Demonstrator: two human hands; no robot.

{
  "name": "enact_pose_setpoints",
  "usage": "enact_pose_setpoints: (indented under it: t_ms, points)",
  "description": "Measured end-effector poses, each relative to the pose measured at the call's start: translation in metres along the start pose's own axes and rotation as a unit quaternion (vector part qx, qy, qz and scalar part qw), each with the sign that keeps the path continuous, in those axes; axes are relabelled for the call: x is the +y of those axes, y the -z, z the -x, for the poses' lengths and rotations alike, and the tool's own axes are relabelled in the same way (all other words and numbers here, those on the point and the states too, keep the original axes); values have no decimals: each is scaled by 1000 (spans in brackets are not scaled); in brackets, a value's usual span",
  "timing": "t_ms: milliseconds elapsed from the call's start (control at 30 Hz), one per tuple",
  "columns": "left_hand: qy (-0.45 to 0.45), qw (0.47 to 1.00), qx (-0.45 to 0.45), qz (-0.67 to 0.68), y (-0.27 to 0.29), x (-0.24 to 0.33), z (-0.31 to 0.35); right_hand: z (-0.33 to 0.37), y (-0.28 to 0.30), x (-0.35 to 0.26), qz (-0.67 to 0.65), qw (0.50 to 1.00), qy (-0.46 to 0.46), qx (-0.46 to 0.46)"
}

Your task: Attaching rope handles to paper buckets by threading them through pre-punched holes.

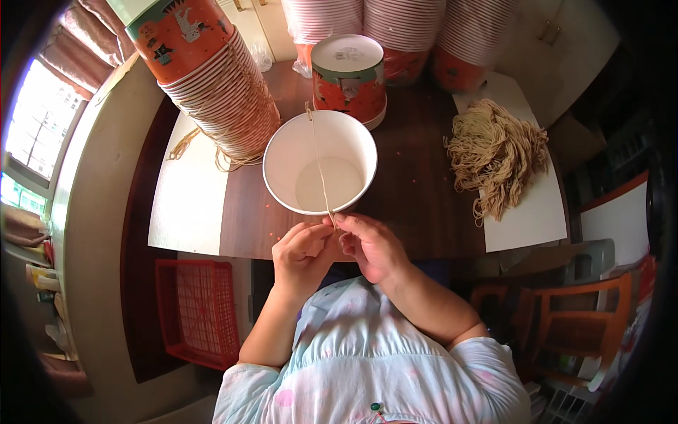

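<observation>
A white-lined paper bucket [284, 168] stands on the table with its mouth toward me. A thin tan cord [320, 166] runs across its opening, from a knotted end at the far rim to the near rim. At that near rim my left hand [300, 256] pinches the cord with closed fingers. My right hand [376, 247] is also closed on the cord, thumb and forefinger meeting close to the left fingertips. The exact twist of the cord between the fingers is too small to make out.
A tall leaning stack of orange printed buckets [222, 92] with cords stands on the left. An upturned bucket [349, 78] sits behind mine, and wrapped bucket stacks [399, 28] line the back. A heap of tan cords [498, 155] lies right. A red crate [198, 311] is below left.
</observation>
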State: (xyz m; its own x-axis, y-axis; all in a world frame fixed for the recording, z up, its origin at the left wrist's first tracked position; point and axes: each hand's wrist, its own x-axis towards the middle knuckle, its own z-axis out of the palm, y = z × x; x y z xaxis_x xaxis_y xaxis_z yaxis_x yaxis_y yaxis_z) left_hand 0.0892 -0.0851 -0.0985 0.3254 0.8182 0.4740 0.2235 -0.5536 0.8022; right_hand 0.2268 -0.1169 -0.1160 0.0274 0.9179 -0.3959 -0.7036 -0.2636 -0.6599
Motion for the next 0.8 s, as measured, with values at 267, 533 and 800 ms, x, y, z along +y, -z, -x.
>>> enact_pose_setpoints:
  t_ms: [267, 533, 800]
  points:
    - [42, 999, 2, 12, 9, -3, 0, -10, 13, 2, 11, 1000, 28, 1]
    - [-16, 1000, 17, 1, 1, -11, -3, -4, 2, -1, 361, 885, 292, 22]
    - [-21, 999, -22, -37, 7, -9, -8, -4, -1, -6, 547, 722, 413, 95]
